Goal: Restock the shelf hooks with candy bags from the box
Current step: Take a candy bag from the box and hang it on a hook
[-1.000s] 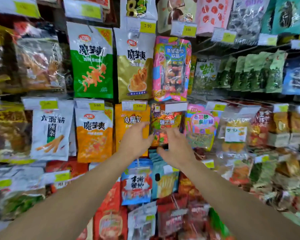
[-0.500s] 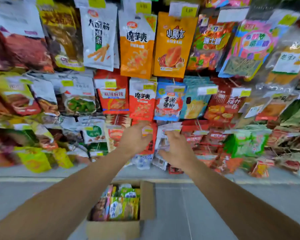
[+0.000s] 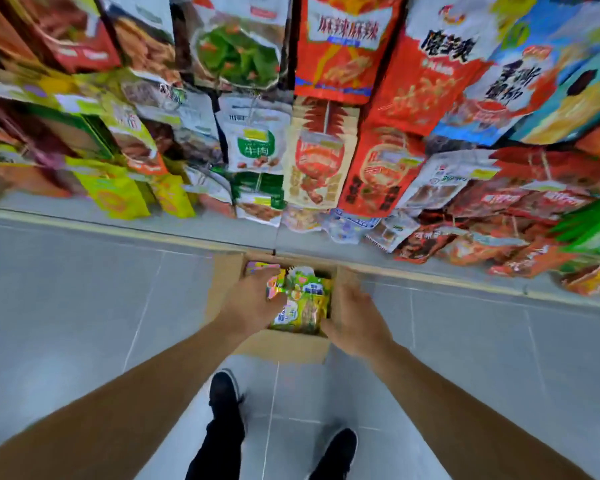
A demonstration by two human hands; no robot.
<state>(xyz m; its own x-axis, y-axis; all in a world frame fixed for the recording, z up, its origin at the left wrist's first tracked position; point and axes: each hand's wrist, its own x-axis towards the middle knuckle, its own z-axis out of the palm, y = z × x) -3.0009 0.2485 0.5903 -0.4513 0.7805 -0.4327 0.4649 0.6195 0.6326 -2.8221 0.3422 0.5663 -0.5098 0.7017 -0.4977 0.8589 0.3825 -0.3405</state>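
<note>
Glossy candy bags [image 3: 303, 299] fill the box [image 3: 281, 346] at frame centre; probably light, soft and slippery, best pinched at the top edge. Left hand [image 3: 253, 303] rests on them, fingers bent, grasp unclear; right hand [image 3: 355, 317] hovers released.

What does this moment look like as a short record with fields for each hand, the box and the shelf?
left hand: over the candy bags, fingers on them; grip unclear
right hand: at the box's right edge, holding nothing visible
box: open cardboard, on the floor, bags inside
shelf bags: snack packs hanging on hooks above the box
</note>
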